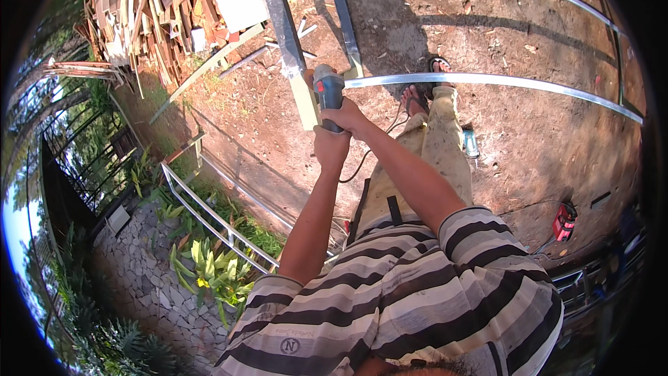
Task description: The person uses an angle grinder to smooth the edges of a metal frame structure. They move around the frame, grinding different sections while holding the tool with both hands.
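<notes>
Head view: left hand (330, 141) and right hand (350, 117) are both gripping a corded power tool (329, 87), which is sitting beside a metal post (282, 24); farther out, a silver rail (501, 81) is running past sandaled feet (415, 100); scrap wood (161, 17) is lying piled beyond.
</notes>
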`<state>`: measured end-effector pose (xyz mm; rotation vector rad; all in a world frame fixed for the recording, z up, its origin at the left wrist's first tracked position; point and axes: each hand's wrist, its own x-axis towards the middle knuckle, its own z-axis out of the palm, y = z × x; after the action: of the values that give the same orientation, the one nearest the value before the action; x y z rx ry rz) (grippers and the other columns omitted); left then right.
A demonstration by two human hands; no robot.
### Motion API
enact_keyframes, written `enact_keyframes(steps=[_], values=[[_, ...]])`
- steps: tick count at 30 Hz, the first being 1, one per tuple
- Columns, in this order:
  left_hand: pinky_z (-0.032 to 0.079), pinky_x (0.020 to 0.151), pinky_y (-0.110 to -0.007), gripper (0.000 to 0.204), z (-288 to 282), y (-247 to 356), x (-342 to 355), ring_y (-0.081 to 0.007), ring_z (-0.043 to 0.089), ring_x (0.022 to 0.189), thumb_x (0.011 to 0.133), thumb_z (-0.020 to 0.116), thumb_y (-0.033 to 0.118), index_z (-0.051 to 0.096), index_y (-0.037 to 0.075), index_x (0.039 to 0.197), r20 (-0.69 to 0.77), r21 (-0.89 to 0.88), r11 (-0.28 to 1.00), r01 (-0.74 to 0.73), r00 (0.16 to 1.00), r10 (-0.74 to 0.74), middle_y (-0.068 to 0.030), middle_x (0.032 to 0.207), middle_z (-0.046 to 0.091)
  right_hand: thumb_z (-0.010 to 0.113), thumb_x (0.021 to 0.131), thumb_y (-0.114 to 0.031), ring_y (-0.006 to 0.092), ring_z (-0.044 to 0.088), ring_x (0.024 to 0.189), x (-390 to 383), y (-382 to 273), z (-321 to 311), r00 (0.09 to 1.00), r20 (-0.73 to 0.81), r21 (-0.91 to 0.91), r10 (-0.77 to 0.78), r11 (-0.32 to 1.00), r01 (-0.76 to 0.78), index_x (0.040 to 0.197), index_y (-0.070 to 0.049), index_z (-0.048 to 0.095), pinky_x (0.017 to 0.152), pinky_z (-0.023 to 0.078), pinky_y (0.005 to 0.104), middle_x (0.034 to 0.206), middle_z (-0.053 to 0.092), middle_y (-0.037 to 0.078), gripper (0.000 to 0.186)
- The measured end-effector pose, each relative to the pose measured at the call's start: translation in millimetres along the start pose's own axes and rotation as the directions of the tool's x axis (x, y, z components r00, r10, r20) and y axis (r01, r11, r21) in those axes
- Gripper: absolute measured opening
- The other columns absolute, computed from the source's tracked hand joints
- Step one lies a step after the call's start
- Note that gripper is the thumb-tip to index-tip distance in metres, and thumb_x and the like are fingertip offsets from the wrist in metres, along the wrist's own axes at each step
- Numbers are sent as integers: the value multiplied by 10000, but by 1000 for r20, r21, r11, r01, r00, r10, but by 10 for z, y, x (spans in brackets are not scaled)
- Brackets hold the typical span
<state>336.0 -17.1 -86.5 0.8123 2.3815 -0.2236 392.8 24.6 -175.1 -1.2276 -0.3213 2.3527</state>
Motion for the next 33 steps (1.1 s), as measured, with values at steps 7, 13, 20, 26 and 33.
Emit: enact_keyframes(steps=[7,13,20,26,33], values=[[542,894,-517,724,63,45,21,-476,690,1032,756,832,436,517,-72,1163,11,-53,999,-4,1000,4,-310,1063,698,815,783,-218,178,687,904,72,-44,-90,999,43,-71,5,997,-2,1186,-28,668,794,549,316,1029,702,87,469],[542,889,-518,709,-7,136,32,-475,693,1018,754,829,428,514,-67,1151,-17,-57,998,-14,1000,13,-307,1049,700,823,760,-218,176,685,894,69,-121,-45,999,-31,-62,-37,997,35,1164,1,665,776,549,329,1008,699,98,486],[543,891,-514,732,90,25,1,-472,694,1016,745,837,425,508,-73,1169,6,-69,998,5,1000,-5,-305,1044,698,829,780,-232,171,691,902,10,-92,-87,999,-13,-142,38,989,-40,1174,2,668,797,552,325,1019,712,94,486],[547,875,-516,739,-21,173,64,-470,696,1002,741,838,420,499,-67,1181,0,-54,998,-13,1000,13,-302,1033,701,818,801,-203,166,686,883,144,-55,-56,999,-28,-83,-18,996,16,1155,-11,669,778,548,313,1015,707,86,430],[563,766,-450,633,192,-91,42,-354,729,832,735,836,389,557,-58,1086,-29,-151,988,-19,999,15,-229,929,713,815,778,-205,169,681,850,45,-9,-88,1000,-4,-156,7,988,-7,1148,-4,663,761,544,311,997,699,87,448]])
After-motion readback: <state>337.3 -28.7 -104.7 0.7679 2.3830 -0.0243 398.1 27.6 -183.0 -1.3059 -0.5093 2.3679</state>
